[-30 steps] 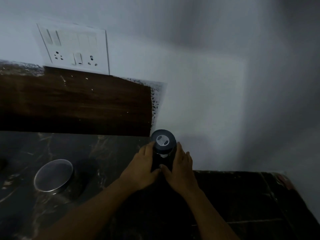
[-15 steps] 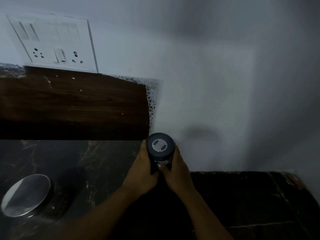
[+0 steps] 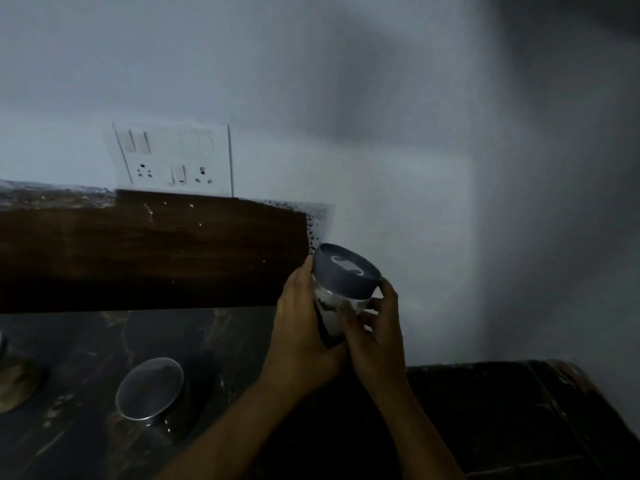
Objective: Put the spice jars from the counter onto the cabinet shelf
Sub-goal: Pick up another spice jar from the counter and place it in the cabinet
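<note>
A dark veined counter point(image 3: 207, 341) bears a steel-lidded container point(image 3: 149, 389) toward its left.

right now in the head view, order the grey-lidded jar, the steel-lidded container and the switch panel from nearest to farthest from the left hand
1. grey-lidded jar: held in the left hand
2. steel-lidded container: on the counter, to its left
3. switch panel: up on the wall behind

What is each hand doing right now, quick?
Left hand: closed, gripping the spice jar.
Right hand: closed, gripping the same spice jar from the other side.
</note>
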The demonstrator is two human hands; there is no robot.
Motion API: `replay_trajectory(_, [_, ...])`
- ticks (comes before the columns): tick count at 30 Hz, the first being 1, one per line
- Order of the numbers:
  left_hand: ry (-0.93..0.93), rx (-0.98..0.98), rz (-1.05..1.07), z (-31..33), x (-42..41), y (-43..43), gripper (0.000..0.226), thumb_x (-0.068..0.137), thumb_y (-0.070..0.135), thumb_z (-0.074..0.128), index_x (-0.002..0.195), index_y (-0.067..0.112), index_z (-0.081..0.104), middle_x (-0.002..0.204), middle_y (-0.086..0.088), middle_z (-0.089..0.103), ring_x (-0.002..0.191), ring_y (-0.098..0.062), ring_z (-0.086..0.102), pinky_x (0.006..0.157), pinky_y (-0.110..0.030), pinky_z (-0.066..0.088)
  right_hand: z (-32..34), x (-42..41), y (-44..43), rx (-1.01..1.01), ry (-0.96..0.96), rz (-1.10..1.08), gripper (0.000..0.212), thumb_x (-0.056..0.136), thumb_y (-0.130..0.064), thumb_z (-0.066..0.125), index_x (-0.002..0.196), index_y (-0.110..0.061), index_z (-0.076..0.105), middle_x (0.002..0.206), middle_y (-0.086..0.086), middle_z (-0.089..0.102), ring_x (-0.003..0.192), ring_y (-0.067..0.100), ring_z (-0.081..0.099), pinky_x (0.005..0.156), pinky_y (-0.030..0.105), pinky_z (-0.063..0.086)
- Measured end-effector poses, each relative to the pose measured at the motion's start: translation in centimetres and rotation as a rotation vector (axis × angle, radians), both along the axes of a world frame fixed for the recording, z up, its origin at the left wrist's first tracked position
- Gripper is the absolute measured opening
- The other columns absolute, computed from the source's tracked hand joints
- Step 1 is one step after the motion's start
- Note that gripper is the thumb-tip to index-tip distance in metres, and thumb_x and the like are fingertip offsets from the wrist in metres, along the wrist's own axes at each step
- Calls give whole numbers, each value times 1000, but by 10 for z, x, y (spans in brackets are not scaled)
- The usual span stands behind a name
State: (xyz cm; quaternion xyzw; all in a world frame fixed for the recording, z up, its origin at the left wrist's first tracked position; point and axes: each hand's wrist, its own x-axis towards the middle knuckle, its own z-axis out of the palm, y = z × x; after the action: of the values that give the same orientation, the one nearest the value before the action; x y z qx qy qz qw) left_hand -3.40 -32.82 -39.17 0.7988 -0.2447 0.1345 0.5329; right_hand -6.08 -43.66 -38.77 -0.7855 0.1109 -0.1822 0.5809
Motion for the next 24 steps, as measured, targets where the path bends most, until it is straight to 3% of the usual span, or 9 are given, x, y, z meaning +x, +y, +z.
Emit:
replay_trajectory(3, [-33, -37, 60, 29, -25, 27, 106, 66, 39, 75, 146, 20, 9, 143, 5, 30, 131, -5, 33, 104, -19, 34, 37, -27, 36, 44, -64, 25, 66, 70, -54, 56, 129, -48, 27, 123, -8, 50, 101, 6, 58, 77, 20, 55])
replay_trajectory(6, [-20, -139, 18, 69, -50, 68, 106, 64, 38, 78, 142, 28, 7, 132, 19, 30, 120, 18, 32, 90, 3, 31, 76, -55, 80, 105, -154, 66, 46, 77, -50, 57, 117, -50, 35, 112, -30, 48, 99, -2, 57, 75, 11, 52])
replay_trajectory(8, [33, -213, 0, 99, -65, 107, 108, 61, 39, 81, 141, 36, 8, 131, 24, 29, 115, 20, 35, 81, 6, 33, 105, -73, 116, 168, -195, 74, 46, 80, -50, 57, 121, -49, 36, 109, -33, 48, 98, -3, 57, 75, 11, 52])
replay_trajectory(11, [-2, -247, -18, 137, -86, 167, 104, 62, 34, 83, 138, 38, 12, 130, 24, 32, 114, 11, 38, 79, 5, 34, 135, -93, 170, 256, -265, 110, 48, 76, -43, 44, 124, -44, 40, 117, -29, 51, 105, -3, 55, 83, 12, 52])
replay_trajectory(14, [-28, -283, -30, 164, -99, 226, 95, 62, 21, 84, 129, 36, 18, 120, 19, 41, 107, 3, 48, 77, 4, 41, 152, -108, 227, 349, -243, 172, 55, 76, -48, 45, 130, -43, 43, 137, -10, 49, 122, 15, 52, 100, 38, 48])
replay_trajectory(16, [-10, -324, -63, 175, -108, 263, 90, 56, 32, 82, 123, 35, 22, 123, 7, 45, 110, -8, 53, 78, -9, 49, 159, -117, 262, 431, -199, 254, 61, 75, -51, 47, 134, -37, 45, 138, -1, 52, 121, 21, 54, 101, 46, 45])
replay_trajectory(18, [42, -381, -110, 185, -116, 295, 80, 55, 41, 74, 118, 33, 25, 125, -4, 46, 108, -16, 57, 75, -17, 53, 166, -126, 294, 503, -190, 349, 53, 78, -51, 50, 128, -34, 52, 125, 2, 63, 112, 22, 61, 98, 46, 48])
replay_trajectory(22, [165, -536, -139, 206, -126, 338, 45, 85, 4, 61, 112, 23, 31, 117, -8, 50, 87, -12, 59, 58, -11, 50, 178, -141, 336, 506, -266, 431, 48, 76, -37, 52, 124, -36, 53, 112, -4, 69, 105, 21, 64, 86, 41, 51])
replay_trajectory(24, [160, -505, -83, 210, -130, 355, 41, 84, 19, 57, 119, 23, 35, 123, -6, 47, 94, -14, 58, 72, -19, 54, 183, -146, 351, 460, -308, 435, 61, 71, -36, 60, 131, -38, 46, 118, -6, 66, 109, 19, 63, 82, 35, 51])
